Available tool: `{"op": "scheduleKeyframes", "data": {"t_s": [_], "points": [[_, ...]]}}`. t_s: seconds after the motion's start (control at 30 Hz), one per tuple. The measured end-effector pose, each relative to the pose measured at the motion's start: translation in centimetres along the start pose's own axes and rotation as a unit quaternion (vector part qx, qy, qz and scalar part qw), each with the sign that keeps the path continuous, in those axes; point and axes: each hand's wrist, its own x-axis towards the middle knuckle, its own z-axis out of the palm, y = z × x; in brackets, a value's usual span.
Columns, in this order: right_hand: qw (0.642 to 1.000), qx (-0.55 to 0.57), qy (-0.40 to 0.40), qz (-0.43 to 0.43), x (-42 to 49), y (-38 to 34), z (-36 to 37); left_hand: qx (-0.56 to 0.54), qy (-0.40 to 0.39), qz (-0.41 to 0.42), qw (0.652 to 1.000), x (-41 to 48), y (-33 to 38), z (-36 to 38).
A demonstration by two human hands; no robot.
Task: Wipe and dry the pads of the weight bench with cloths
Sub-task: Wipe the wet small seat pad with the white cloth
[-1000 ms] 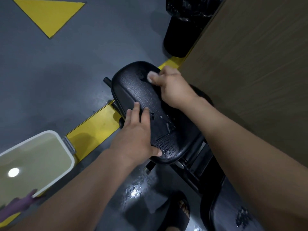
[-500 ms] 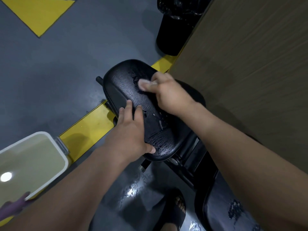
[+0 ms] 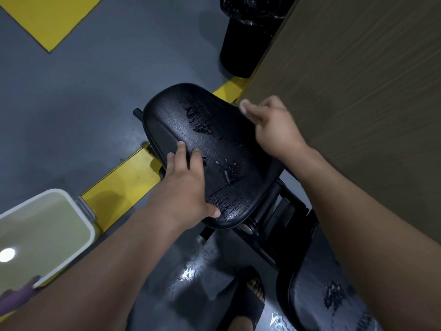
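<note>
Left hand (image 3: 183, 187): flat on wet seat pad (image 3: 214, 139), likely steadying it.
Right hand (image 3: 272, 125): curled at far edge; whether it holds anything is unclear.

Single head view, looking steeply down, close over seat pad (image 3: 210, 149).

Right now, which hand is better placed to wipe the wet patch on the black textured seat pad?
Right. The right hand is at the seat pad's far right edge, beside the wet patch; the left hand rests on its left edge, bracing it. Whether the right holds a cloth is unclear.
</note>
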Motion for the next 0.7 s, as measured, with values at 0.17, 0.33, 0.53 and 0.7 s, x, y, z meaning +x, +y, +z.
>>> {"op": "scheduleKeyframes", "data": {"t_s": [0.17,0.33,0.53,0.7], "points": [[1.000,-0.005,-0.004,-0.002,-2.1,-1.4,1.3,-0.003,-0.002,-0.003,1.000,0.0,0.0,-0.1],[0.993,-0.016,-0.028,-0.111,-3.9,-2.5,1.8,0.003,-0.004,-0.007,1.000,0.1,0.1,0.0],[0.995,-0.086,0.034,0.041,-2.1,1.8,0.8,-0.001,-0.008,-0.008,1.000,-0.2,0.2,-0.3],[0.993,-0.049,-0.022,-0.106,-4.8,-1.4,0.7,0.003,-0.002,-0.012,1.000,0.0,0.3,-0.1]]}}
